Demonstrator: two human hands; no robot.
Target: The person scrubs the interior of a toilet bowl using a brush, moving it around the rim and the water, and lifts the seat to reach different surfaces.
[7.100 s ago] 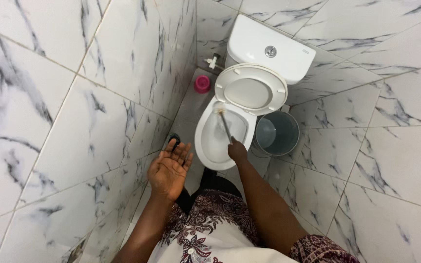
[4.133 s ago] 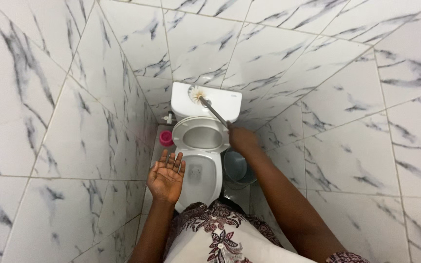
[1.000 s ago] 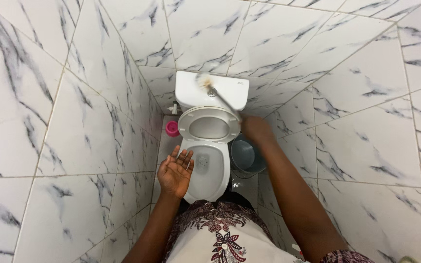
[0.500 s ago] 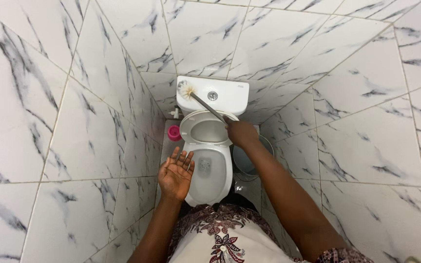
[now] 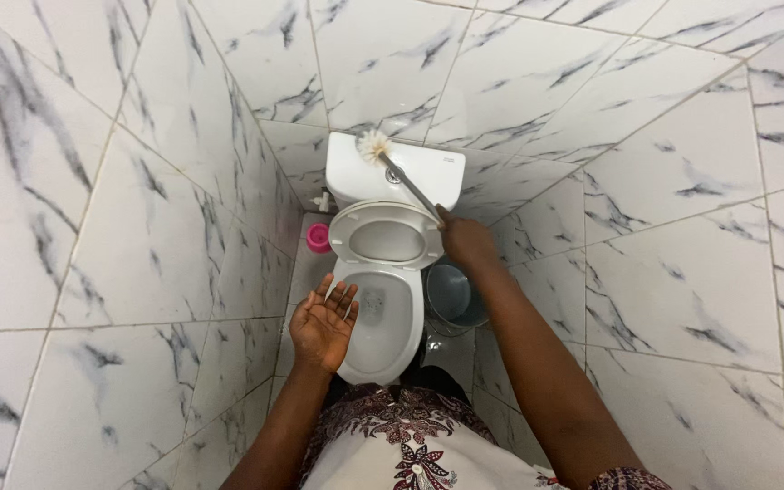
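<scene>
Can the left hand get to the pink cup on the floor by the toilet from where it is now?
Probably yes: the left hand is open and empty, nothing between it and the pink cup.

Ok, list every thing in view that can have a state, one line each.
toilet seat and lid: raised, leaning on the tank
toilet bowl: open
toilet brush: bristles on the tank top
right hand: gripping the brush handle
left hand: open, palm up, empty
grey bucket: upright, contents unclear
pink cup: on the floor

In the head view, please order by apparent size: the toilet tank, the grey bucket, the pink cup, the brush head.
1. toilet tank
2. grey bucket, partly hidden
3. pink cup and brush head: look alike, not ranked.
</scene>
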